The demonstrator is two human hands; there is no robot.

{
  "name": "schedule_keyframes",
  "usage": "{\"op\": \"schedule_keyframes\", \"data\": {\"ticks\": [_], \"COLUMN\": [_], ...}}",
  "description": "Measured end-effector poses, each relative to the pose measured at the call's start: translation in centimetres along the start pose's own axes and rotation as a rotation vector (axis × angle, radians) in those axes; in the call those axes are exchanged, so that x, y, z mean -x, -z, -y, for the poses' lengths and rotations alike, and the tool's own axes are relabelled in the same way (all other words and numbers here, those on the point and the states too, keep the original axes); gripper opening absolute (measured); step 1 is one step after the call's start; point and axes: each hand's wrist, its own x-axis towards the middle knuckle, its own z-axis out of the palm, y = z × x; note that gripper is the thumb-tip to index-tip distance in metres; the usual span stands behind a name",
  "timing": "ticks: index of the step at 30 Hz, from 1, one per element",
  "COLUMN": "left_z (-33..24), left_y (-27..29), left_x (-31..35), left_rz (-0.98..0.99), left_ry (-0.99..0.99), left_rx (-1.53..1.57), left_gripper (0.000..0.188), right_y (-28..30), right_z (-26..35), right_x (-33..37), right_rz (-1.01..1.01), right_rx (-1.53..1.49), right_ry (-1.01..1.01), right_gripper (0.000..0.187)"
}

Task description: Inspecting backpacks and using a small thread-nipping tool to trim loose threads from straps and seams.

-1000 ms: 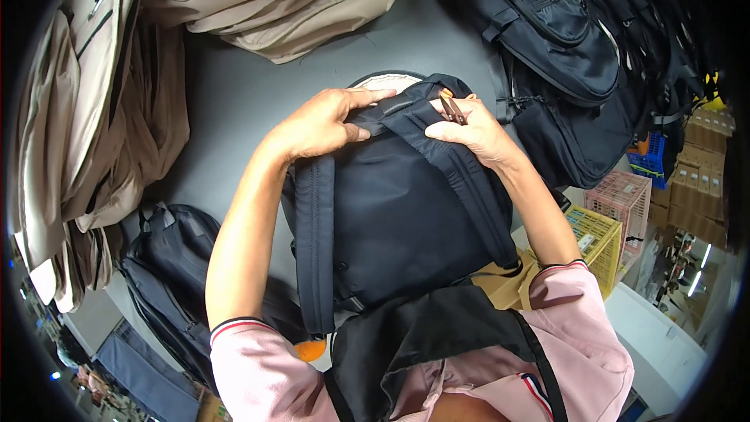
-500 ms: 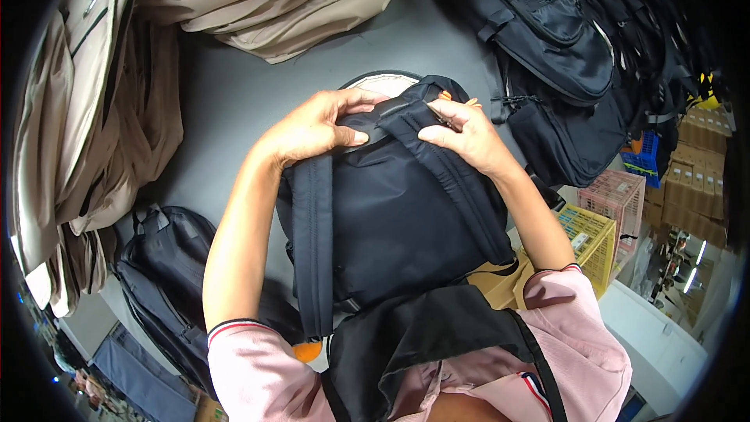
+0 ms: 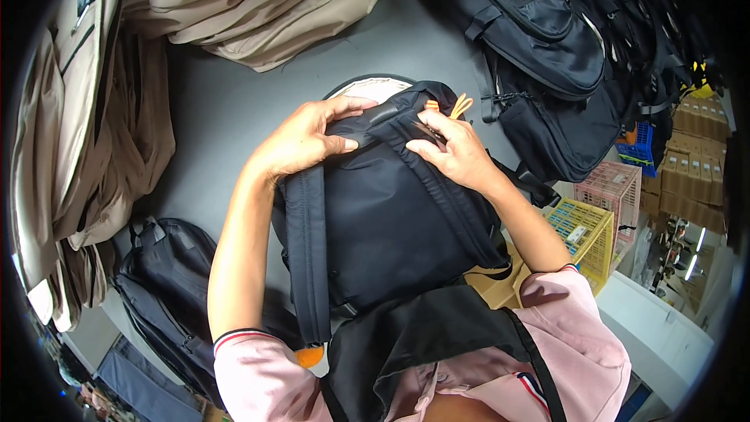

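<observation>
A black backpack [image 3: 391, 227] lies in front of me with its shoulder straps facing up and its top pointing away. My left hand [image 3: 308, 134] is closed on the backpack's top edge, thumb on the back panel and fingers over the far side. Between them and my right hand runs the top seam with the strap ends. My right hand [image 3: 453, 148] is closed at the right strap's upper end, with what look like small orange-handled snips [image 3: 462, 105] in its grip. Their dark tip shows by the thumb; the rest is hidden. Past the top edge, a pale lining [image 3: 379, 89] shows.
Tan fabric bags [image 3: 266, 8] are heaped along the far left of the grey table [image 3: 226, 125]. More black backpacks [image 3: 547, 39] are piled at the far right, and another black backpack [image 3: 168, 281] lies at the near left. Yellow [image 3: 582, 234] and pink crates [image 3: 613, 191] stand right of the table.
Both hands stay at the backpack's top, shifted slightly left in the picture. The orange handles now stand out more above my right hand, and a dark tip shows by its thumb.
</observation>
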Motion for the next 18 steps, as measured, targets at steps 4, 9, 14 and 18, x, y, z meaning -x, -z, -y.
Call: {"op": "schedule_keyframes", "data": {"ticks": [4, 9, 14, 18], "left_z": [0.7, 1.5, 3.5, 3.7], "left_y": [0.5, 0.4, -0.2, 0.6], "left_x": [0.0, -1.5, -3.0, -3.3], "left_rz": [-0.046, -0.425, -0.651, -0.62], "left_ry": [-0.044, -0.19, -0.244, -0.161], "left_rx": [0.017, -0.461, -0.752, -0.721], "left_gripper": [0.059, 0.064, 0.057, 0.05], "right_y": [1.6, 0.6, -2.4, -3.1], "right_z": [3.5, 1.8, -1.8, -2.4], "right_x": [0.3, -4.6, -10.0, -12.3], "right_rz": [0.133, -0.071, -0.384, -0.348], "right_rx": [-0.749, -0.683, -0.492, -0.036], "right_ry": [-0.333, -0.287, -0.084, -0.017], "right_gripper": [0.024, 0.015, 0.024, 0.03]}}
